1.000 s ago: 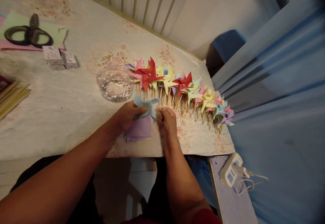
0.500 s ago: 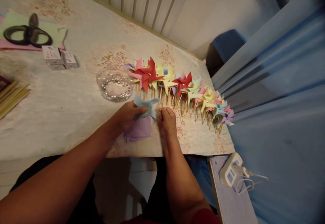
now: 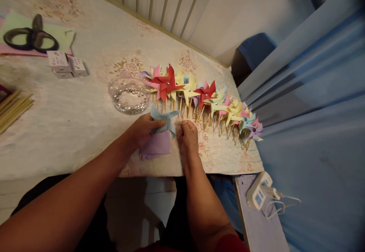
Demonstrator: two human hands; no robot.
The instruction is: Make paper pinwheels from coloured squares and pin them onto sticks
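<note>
Far left of desk [image 3: 71, 130]: scissors [image 3: 31, 39] on green and pink paper sheets; two small boxes [image 3: 67, 64] just beside. Bundle of sticks [image 3: 13, 109] at left edge. Mid-desk: clear bowl [image 3: 129, 96] with silver beads.

Left hand [image 3: 142, 130] near front edge of desk, just below the bowl. Fingers and thumb clamped on blue pinwheel [image 3: 164, 120], which sticks out from the fingertips toward the right, blades up. Purple paper [image 3: 158, 147] lies under the hand and pinwheel, flat on desk.

Right hand [image 3: 188, 136] just beside the pinwheel on its right, close but not clearly touching. Fingertips pinched together, pointing at the blue blades; what they pinch is too small to tell.

Behind both hands: row of finished pinwheels [image 3: 205, 98] on sticks, running right. Power strip [image 3: 261, 195] on a ledge below the desk's right corner.
</note>
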